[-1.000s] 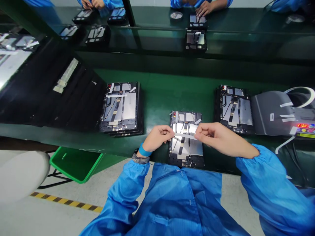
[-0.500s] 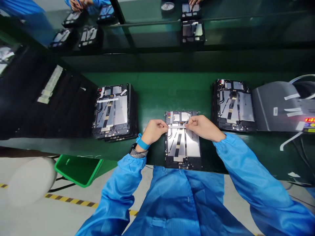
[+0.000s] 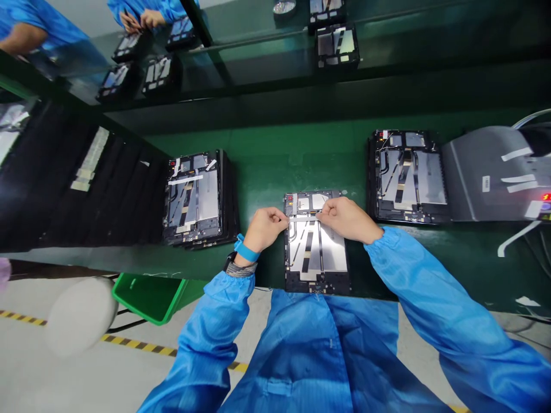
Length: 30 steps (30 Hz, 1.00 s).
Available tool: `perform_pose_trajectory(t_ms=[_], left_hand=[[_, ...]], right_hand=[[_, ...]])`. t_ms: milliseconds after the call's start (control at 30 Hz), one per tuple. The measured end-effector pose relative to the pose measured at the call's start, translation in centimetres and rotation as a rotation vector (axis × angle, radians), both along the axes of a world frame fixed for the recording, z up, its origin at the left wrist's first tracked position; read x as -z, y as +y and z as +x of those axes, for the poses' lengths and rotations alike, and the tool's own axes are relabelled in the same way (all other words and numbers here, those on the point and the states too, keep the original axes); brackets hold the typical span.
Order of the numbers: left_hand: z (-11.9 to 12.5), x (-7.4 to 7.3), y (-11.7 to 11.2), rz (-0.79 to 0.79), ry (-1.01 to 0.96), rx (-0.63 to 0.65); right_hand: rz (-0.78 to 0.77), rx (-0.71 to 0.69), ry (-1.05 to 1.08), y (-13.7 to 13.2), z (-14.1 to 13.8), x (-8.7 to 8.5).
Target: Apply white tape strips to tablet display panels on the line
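Directly before me lies an opened tablet, its silver inside, dark cables and black frame facing up. A whitish strip of tape stretches across its upper part. My left hand pinches the strip's left end at the tablet's left edge. On the other side, my right hand has thumb and forefinger closed on the strip's right end, over the upper right of the tablet. The fingertips hide both ends of the tape. A blue band and a dark watch circle my left wrist.
To the left stands a stack of opened tablets, the top one taped; another stack is at right beside a grey machine with a tape strip hanging off it. A green bin and a round stool are below. Across the divider, a co-worker's hands show.
My view has shifted slightly. My right hand has slid a little left along the strip, while my left hand keeps its pinch at the tablet's edge.
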<state>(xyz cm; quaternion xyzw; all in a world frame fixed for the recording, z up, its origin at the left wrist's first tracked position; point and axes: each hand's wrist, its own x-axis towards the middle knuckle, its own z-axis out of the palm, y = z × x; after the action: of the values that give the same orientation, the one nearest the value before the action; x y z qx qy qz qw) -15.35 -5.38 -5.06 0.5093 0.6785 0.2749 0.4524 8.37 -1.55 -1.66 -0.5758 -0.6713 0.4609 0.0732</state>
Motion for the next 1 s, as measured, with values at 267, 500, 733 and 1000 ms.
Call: perform_pose_trajectory(t_ms=[267,500,733,1000], left_hand=[[0.13,0.10,-0.02,-0.004,-0.054,-0.030],[0.11,0.27,0.09,-0.012,-0.036,-0.032],[-0.05,0.26,0.41,-0.026,-0.036,-0.017],[-0.25,0.13,0.34,-0.065,-0.128,-0.108]], right_hand=[[0.004,-0.002,-0.033,0.33,-0.12,0.02],[-0.007,0.003,-0.038,0.14,-0.13,-0.22],[0.001,0.013,-0.039,-0.01,-0.18,-0.13],[-0.002,0.015,-0.036,0.03,-0.30,-0.19]])
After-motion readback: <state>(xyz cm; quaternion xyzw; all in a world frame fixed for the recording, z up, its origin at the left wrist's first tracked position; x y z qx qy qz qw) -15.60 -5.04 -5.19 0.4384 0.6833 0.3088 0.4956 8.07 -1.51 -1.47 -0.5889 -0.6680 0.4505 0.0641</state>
